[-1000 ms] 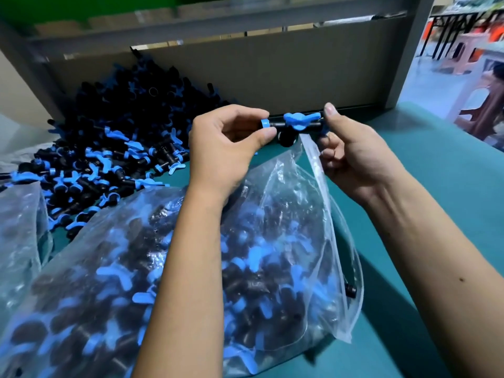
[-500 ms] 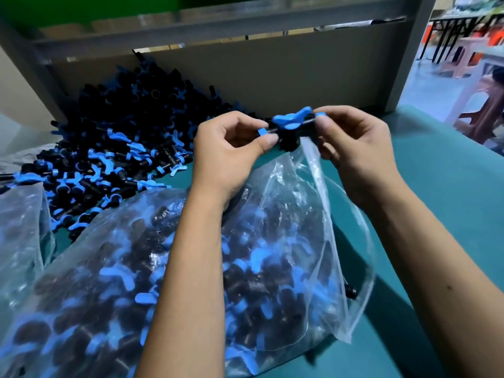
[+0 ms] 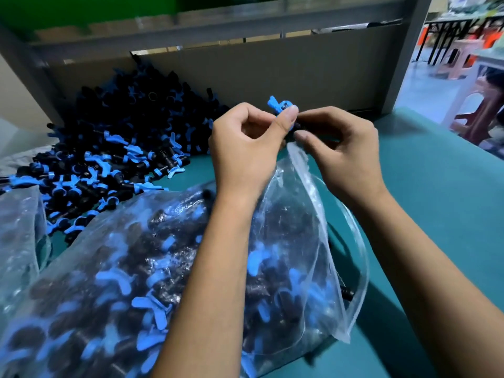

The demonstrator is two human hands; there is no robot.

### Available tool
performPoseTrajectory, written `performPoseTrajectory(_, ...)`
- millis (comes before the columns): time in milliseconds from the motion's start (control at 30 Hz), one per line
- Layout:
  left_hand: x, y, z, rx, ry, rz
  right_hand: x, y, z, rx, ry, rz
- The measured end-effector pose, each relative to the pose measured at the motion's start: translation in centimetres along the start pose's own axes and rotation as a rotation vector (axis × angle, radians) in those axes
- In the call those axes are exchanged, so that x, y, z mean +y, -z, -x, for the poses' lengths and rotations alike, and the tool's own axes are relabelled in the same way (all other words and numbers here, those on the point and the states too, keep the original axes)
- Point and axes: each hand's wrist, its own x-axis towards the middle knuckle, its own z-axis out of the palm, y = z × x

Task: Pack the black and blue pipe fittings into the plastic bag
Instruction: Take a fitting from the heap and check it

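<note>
the head view looks down on a teal bench (image 3: 436,214) where the left hand (image 3: 245,148) and the right hand (image 3: 343,148) meet over the mouth of a clear plastic bag (image 3: 308,219) that is already well filled with fittings. between the two hands sits one black pipe fitting with a blue butterfly handle (image 3: 278,105): the left thumb and curled fingers (image 3: 286,115) pinch it at the blue handle, while the right hand's fingers curl in around its far end, most of the black body being hidden. the right hand also appears to touch the raised lip of the bag, though whether it pinches that lip cannot be told. a large loose heap of black and blue fittings (image 3: 117,148) lies on the bench to the far left, against a grey panel (image 3: 272,72), and a second clear bag (image 3: 19,236) shows at the left edge.

judging by this, the fitting is about to go in. to do it well, the person should keep the bag lip lifted and open, lower the fitting right over the gap, and release it only once it is past the rim, so it does not catch the film or roll off.
</note>
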Motion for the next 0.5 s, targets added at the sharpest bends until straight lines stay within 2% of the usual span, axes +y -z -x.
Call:
performPoseTrajectory(67, 0.4, 0.3, -0.1, -0.100, -0.068, -0.067, 0.2, 0.3, -0.3, 0.107, -0.228, -0.276)
performPoseTrajectory(133, 0.8, 1.1, -0.1, -0.257, -0.153, -0.250, 0.3, 1.0, -0.6, 0.167, -0.517, -0.622)
performPoseTrajectory(233, 0.7, 2.2, -0.2, -0.485, -0.231, -0.513, 0.9, 2.3, -0.6, 0.091, -0.747, -0.804)
performPoseTrajectory(300, 0.5, 2.6, -0.2, -0.519, -0.212, -0.582, 1.3, 2.8, -0.6, 0.055, -0.806, -0.839)
performPoseTrajectory(367, 0.4, 3.1, -0.2, -0.484, -0.204, -0.581, 1.6, 3.4, -0.9, 0.014, -0.827, -0.871)
performPoseTrajectory(500, 0.1, 3.7, -0.6, -0.293, -0.192, -0.501, 1.7, 5.5, -1.1, -0.256, -0.705, -0.668)
